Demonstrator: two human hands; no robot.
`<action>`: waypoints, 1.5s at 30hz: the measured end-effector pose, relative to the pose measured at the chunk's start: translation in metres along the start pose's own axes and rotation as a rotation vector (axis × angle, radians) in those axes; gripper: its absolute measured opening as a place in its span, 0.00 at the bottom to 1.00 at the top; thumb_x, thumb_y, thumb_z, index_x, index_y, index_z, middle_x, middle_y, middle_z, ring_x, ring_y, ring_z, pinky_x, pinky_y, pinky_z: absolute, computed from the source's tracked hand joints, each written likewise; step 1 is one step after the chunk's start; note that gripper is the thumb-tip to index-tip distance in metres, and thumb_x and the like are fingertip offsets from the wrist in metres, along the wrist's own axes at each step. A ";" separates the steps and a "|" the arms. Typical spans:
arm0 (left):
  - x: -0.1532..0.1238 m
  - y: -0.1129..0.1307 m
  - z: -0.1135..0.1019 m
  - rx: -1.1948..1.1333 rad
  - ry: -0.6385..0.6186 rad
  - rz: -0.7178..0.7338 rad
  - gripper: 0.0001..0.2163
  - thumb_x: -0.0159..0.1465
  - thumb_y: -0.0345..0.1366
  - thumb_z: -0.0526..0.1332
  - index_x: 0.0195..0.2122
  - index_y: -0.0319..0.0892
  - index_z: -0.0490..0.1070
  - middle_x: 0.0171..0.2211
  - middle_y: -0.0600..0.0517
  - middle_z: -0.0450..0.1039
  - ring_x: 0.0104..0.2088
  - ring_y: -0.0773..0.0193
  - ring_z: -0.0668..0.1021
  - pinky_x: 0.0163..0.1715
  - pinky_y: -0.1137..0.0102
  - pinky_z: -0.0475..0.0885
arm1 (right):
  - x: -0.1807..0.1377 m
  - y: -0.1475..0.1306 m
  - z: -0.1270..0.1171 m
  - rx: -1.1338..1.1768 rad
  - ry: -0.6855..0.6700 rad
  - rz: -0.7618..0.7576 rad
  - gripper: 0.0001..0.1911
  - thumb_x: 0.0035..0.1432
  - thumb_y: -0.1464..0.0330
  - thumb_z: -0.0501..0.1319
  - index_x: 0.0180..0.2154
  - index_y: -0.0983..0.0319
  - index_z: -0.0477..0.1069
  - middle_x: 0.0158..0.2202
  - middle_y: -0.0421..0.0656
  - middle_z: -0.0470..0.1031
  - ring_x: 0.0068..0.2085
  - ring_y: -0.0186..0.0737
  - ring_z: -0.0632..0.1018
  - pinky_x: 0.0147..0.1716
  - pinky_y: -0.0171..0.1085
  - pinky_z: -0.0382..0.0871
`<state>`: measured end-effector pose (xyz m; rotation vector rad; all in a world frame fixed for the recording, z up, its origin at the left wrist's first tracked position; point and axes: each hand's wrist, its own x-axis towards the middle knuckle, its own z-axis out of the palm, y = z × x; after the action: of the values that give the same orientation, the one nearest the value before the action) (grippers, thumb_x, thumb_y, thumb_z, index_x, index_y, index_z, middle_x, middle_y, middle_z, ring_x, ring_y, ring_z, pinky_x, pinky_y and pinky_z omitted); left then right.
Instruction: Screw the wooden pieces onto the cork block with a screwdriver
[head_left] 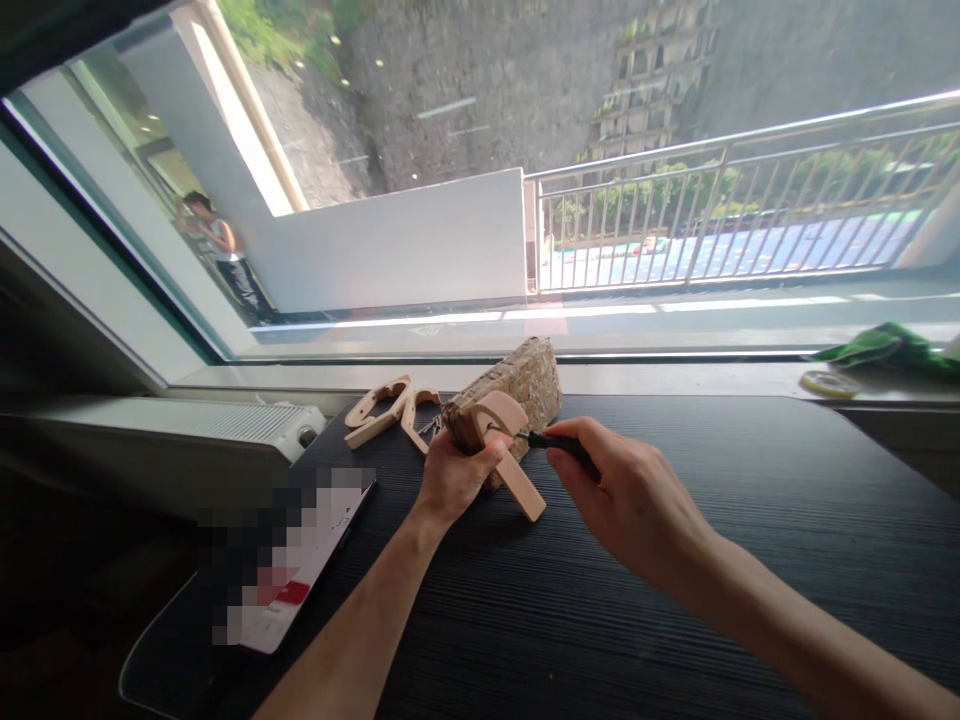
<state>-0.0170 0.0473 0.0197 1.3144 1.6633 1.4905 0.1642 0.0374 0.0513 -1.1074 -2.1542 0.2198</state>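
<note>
My left hand is closed around a curved light wooden bracket, pressing it to the end of a rough chipboard block. The bracket's straight leg points down toward the table. In my right hand is a screwdriver with a black handle, fingers wrapped round it. Its shaft points left at the bracket near my left thumb, where a dark hole or screw shows; I cannot tell whether the tip is seated. Behind my left hand, small metal screws lie beside two similar wooden brackets.
A device with a partly pixelated screen lies on the dark table at left. A radiator stands beyond it. On the windowsill are a green cloth and a tape roll. Outside the window stands a person.
</note>
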 end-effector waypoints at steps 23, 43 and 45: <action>0.000 0.002 0.001 -0.034 -0.022 0.002 0.09 0.45 0.35 0.67 0.28 0.38 0.75 0.24 0.52 0.77 0.29 0.57 0.79 0.28 0.70 0.74 | -0.002 0.000 0.003 0.023 -0.058 0.059 0.12 0.61 0.61 0.51 0.41 0.59 0.67 0.26 0.39 0.75 0.25 0.37 0.74 0.24 0.33 0.61; -0.001 0.004 0.001 0.029 -0.031 -0.004 0.09 0.46 0.37 0.67 0.27 0.38 0.76 0.25 0.52 0.77 0.30 0.58 0.79 0.28 0.72 0.73 | 0.001 0.003 0.001 -0.023 -0.023 -0.116 0.11 0.61 0.66 0.52 0.43 0.60 0.68 0.30 0.40 0.75 0.29 0.36 0.74 0.26 0.33 0.61; -0.001 0.005 0.000 0.030 -0.035 -0.006 0.09 0.45 0.37 0.67 0.27 0.38 0.76 0.25 0.52 0.77 0.29 0.58 0.78 0.28 0.72 0.72 | 0.002 0.004 0.001 0.171 -0.093 0.077 0.12 0.61 0.63 0.51 0.42 0.59 0.68 0.28 0.39 0.75 0.26 0.33 0.73 0.24 0.31 0.61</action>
<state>-0.0150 0.0461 0.0240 1.3427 1.6722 1.4365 0.1649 0.0418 0.0497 -1.1012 -2.1300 0.4897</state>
